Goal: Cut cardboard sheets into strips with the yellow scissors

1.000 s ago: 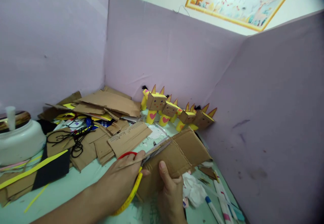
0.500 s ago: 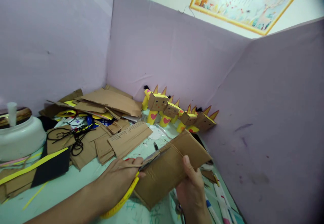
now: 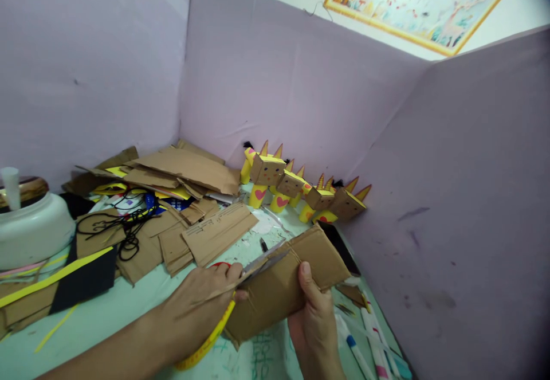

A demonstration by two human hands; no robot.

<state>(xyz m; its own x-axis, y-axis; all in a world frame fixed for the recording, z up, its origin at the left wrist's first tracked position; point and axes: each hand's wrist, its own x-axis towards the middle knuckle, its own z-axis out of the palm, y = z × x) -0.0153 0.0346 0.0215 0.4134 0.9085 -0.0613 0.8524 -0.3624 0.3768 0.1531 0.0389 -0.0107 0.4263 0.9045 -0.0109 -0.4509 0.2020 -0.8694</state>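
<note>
My left hand (image 3: 201, 300) is closed on scissors (image 3: 268, 261), whose red handle shows behind the fingers. The grey blades lie along the upper left edge of a brown cardboard piece (image 3: 279, 291), where a narrow strip (image 3: 230, 289) stands off and passes over my left hand. My right hand (image 3: 315, 317) grips the same cardboard from its lower right side, thumb on the near face and the other fingers hidden behind it. A yellow measuring tape (image 3: 208, 345) curves beside my left wrist.
Cardboard scraps (image 3: 184, 165) and black cord (image 3: 133, 231) lie at the left near a white pot (image 3: 36, 231). Yellow figures with cardboard heads (image 3: 267, 171) stand along the back partition (image 3: 279, 82). Markers (image 3: 373, 340) lie at the right; a black pen (image 3: 263, 245) is behind the cardboard.
The cardboard and my right hand have shifted slightly left. More of the scissor blades shows, and the strip stands further off the edge. A black object behind the cardboard is now more exposed.
</note>
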